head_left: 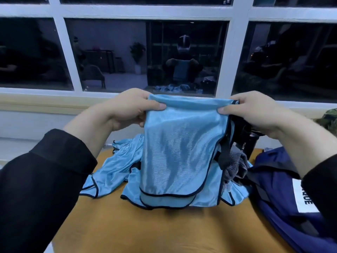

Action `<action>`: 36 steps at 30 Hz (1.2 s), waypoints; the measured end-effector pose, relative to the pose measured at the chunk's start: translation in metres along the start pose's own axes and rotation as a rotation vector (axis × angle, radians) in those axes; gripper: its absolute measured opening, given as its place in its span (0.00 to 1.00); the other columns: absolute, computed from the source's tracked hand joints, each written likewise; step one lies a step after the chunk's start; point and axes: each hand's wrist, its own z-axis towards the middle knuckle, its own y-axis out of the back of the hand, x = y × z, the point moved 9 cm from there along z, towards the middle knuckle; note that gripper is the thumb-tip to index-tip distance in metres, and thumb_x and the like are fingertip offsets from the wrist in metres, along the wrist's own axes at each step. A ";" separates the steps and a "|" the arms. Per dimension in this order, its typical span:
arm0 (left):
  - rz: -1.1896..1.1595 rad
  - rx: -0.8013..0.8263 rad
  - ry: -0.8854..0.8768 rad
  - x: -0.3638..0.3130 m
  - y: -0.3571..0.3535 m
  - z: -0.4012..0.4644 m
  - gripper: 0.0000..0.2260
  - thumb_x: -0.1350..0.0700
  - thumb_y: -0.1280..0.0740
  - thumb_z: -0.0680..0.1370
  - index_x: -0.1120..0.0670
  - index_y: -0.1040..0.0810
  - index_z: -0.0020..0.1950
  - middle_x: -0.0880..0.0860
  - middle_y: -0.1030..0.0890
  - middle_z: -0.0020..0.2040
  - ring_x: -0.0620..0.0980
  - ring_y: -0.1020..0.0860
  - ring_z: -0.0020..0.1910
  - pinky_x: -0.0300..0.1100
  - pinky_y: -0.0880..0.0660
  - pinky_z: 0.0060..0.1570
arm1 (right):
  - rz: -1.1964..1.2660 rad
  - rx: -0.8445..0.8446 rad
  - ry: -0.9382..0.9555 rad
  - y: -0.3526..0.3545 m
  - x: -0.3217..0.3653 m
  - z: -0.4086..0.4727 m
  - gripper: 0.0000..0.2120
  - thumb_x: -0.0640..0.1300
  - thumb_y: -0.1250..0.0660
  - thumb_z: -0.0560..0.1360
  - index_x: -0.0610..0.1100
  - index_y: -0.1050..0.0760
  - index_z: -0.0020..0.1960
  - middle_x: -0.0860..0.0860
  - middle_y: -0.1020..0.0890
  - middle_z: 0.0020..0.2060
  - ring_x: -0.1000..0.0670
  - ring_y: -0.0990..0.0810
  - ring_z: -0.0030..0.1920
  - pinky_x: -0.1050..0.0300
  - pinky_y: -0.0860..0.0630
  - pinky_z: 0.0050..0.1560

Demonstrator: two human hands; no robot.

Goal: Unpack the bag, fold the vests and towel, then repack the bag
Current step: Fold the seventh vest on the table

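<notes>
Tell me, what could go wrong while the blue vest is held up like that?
The held vest is slippery-looking and only pinched at its top corners by the left hand and right hand, so a corner might slip and undo the fold. Its bottom edge hangs onto the loose vests on the table and could catch on them. Swinging right might bump the black bottle.

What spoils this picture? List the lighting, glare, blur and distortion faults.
Head view: dim, bluish light; the dark window mirrors the room and the person; sheen glares on the held vest; wide-angle bending curves the window frame and stretches the sleeves; the left hand and right hand are fairly sharp, but the bag at the right edge and its label are soft.
</notes>
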 end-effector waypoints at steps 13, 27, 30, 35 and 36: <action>0.522 0.095 0.208 0.134 -0.060 0.044 0.17 0.52 0.30 0.80 0.54 0.30 0.34 0.50 0.30 0.24 0.49 0.31 0.21 0.39 0.37 0.27 | -0.335 0.111 -0.269 -0.081 -0.140 0.037 0.10 0.48 0.26 0.77 0.43 0.22 0.43 0.44 0.23 0.34 0.46 0.26 0.33 0.62 0.33 0.26; 0.512 0.019 -0.256 0.222 -0.121 -0.103 0.13 0.51 0.33 0.76 0.45 0.14 0.59 0.36 0.21 0.64 0.31 0.26 0.63 0.26 0.35 0.65 | -0.515 0.053 0.423 -0.161 -0.171 -0.132 0.15 0.42 0.26 0.63 0.50 0.23 0.49 0.53 0.21 0.55 0.50 0.23 0.58 0.53 0.34 0.62; 0.466 0.078 -0.194 0.257 -0.134 -0.123 0.14 0.54 0.31 0.76 0.43 0.14 0.59 0.31 0.26 0.69 0.32 0.30 0.68 0.26 0.38 0.67 | -0.548 0.138 0.316 -0.192 -0.205 -0.166 0.20 0.43 0.23 0.66 0.57 0.27 0.52 0.58 0.25 0.63 0.56 0.29 0.69 0.51 0.42 0.67; 0.560 0.094 -0.219 0.267 -0.147 -0.128 0.12 0.44 0.33 0.77 0.38 0.17 0.59 0.28 0.31 0.71 0.34 0.32 0.71 0.40 0.35 0.69 | -0.522 -0.021 0.258 -0.176 -0.210 -0.176 0.10 0.58 0.32 0.73 0.57 0.23 0.52 0.62 0.23 0.63 0.62 0.31 0.71 0.54 0.46 0.70; 0.600 0.103 -0.218 0.267 -0.148 -0.129 0.12 0.42 0.34 0.77 0.36 0.18 0.59 0.28 0.31 0.72 0.35 0.32 0.72 0.43 0.35 0.69 | -0.520 -0.063 0.253 -0.172 -0.208 -0.177 0.12 0.63 0.34 0.74 0.57 0.21 0.50 0.63 0.22 0.61 0.62 0.29 0.69 0.51 0.44 0.69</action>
